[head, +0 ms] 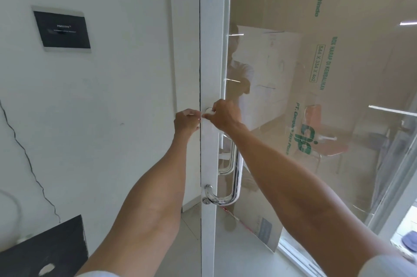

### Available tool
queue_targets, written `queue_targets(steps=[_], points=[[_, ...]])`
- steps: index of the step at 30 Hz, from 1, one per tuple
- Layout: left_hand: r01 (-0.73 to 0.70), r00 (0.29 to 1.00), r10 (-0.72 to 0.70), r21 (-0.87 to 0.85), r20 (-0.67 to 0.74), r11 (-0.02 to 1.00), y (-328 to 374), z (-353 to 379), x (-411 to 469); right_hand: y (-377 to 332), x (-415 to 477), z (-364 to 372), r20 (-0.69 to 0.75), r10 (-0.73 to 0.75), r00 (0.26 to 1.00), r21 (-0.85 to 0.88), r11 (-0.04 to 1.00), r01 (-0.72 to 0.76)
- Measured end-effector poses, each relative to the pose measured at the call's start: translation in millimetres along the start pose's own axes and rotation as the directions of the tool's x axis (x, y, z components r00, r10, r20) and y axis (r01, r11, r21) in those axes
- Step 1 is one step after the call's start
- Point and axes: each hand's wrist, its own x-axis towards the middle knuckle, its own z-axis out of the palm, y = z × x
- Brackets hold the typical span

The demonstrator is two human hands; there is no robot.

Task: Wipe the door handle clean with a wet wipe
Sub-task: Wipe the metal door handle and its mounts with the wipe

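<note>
A chrome D-shaped door handle (235, 175) runs down the white frame of a glass door (212, 51). Its lower end bends into the frame near a small lock cylinder (205, 201). A white wet wipe (208, 124) hangs against the frame at the handle's upper mount. My left hand (186, 122) pinches the wipe's left edge. My right hand (224, 115) grips its right side at the top of the handle. The handle's upper end is hidden behind my right hand and forearm.
A black wall plaque (62, 28) hangs at the upper left. A dark board (45, 252) leans at the lower left, below a cracked wall. Behind the glass stand a printed cardboard sheet (327, 73) and a red chair (325, 141).
</note>
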Motion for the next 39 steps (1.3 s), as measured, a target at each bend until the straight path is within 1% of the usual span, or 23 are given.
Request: queue_targets(steps=[4,7,9,12,16,20,23,26,28,29,31,32,33,35,37,39], points=[[-0.182,0.981,0.177,0.065,0.074,0.981,10,3,6,9,-3,0,0.034,-0.110,0.993,-0.115,0.987,0.113],[-0.250,0.965,0.231,0.176,0.123,0.952,11,4,8,30,-10,-7,0.031,-0.223,0.974,-0.136,0.965,0.225],[-0.292,0.956,0.271,0.238,0.116,0.926,11,4,6,45,-15,-10,0.009,-0.278,0.961,-0.120,0.954,0.277],[-0.337,0.941,0.326,0.278,0.088,0.899,12,3,1,56,-19,-17,-0.005,-0.283,0.959,-0.096,0.955,0.281],[-0.439,0.898,0.382,0.374,0.219,0.817,12,4,-3,43,-11,-21,0.075,-0.252,0.965,-0.104,0.960,0.259],[-0.512,0.859,0.420,0.477,0.294,0.714,18,4,-2,10,-5,-14,0.109,-0.235,0.966,-0.197,0.947,0.253],[-0.507,0.861,0.426,0.516,0.276,0.690,22,7,-5,3,-7,-6,0.093,-0.247,0.964,-0.287,0.921,0.264],[-0.470,0.873,0.461,0.522,0.157,0.711,24,11,-9,17,-11,-7,0.094,-0.332,0.939,-0.328,0.880,0.344],[-0.417,0.888,0.459,0.500,0.045,0.759,29,14,-9,32,-15,-11,0.060,-0.367,0.928,-0.288,0.884,0.368],[-0.394,0.894,0.449,0.460,-0.010,0.795,31,16,-9,41,-17,-12,0.036,-0.379,0.925,-0.259,0.890,0.375],[-0.342,0.913,0.395,0.335,-0.105,0.878,38,19,-9,57,-21,-16,0.007,-0.402,0.916,-0.219,0.893,0.394],[-0.305,0.928,0.350,0.279,-0.127,0.911,41,20,-8,65,-22,-18,0.006,-0.410,0.912,-0.205,0.892,0.403],[-0.267,0.945,0.303,0.242,-0.124,0.933,44,21,-7,72,-23,-20,0.013,-0.413,0.911,-0.195,0.892,0.407],[-0.222,0.968,0.243,0.237,-0.060,0.946,48,23,-6,79,-23,-23,0.027,-0.405,0.914,-0.175,0.898,0.403],[-0.216,0.974,0.225,0.250,-0.009,0.944,50,27,-8,81,-23,-26,0.041,-0.399,0.916,-0.155,0.903,0.400],[-0.214,0.975,0.224,0.227,-0.018,0.950,51,30,-10,77,-23,-28,0.054,-0.414,0.909,-0.150,0.896,0.417]])
